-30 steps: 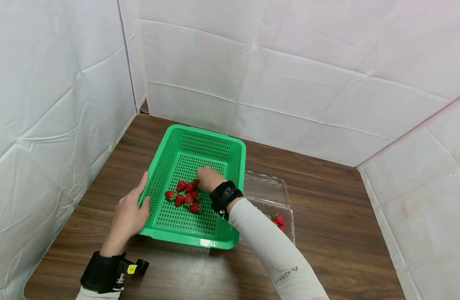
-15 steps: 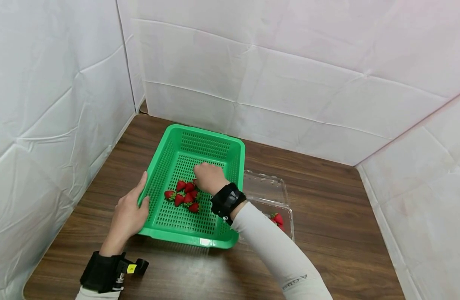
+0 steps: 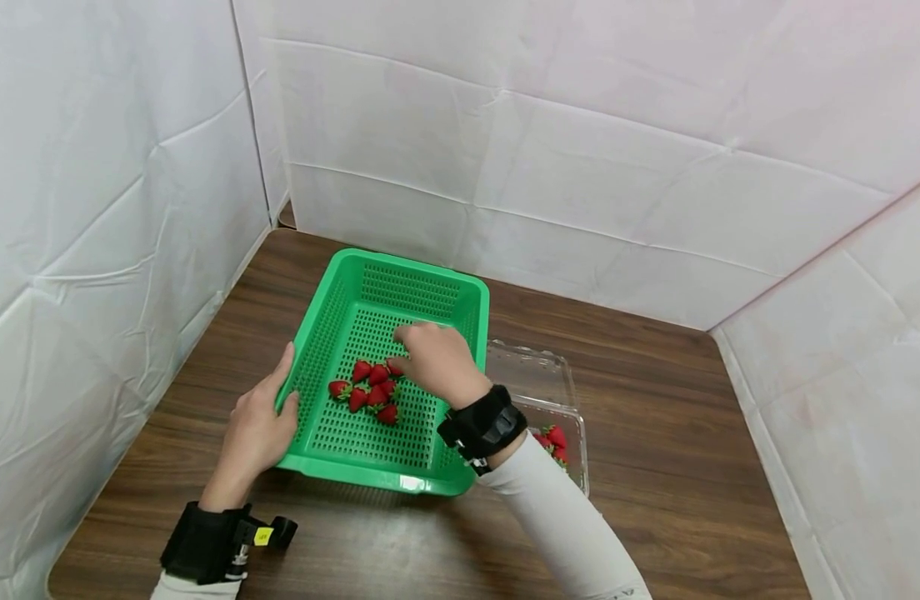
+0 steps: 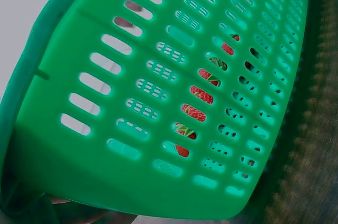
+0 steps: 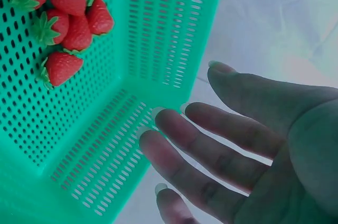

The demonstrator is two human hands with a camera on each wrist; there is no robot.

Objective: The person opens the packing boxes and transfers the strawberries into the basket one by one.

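Head view, eight strawberries point(image 3: 377, 396) in one green basket point(image 3: 355, 476), left grip point(image 3: 261, 423) clamping its rim, right grip point(image 3: 441, 360) apart

In the green basket point(image 3: 370, 479), the near floor point(image 3: 373, 450) lies free (strawberries point(image 3: 377, 395) block the middle) between raised walls point(image 3: 411, 287).
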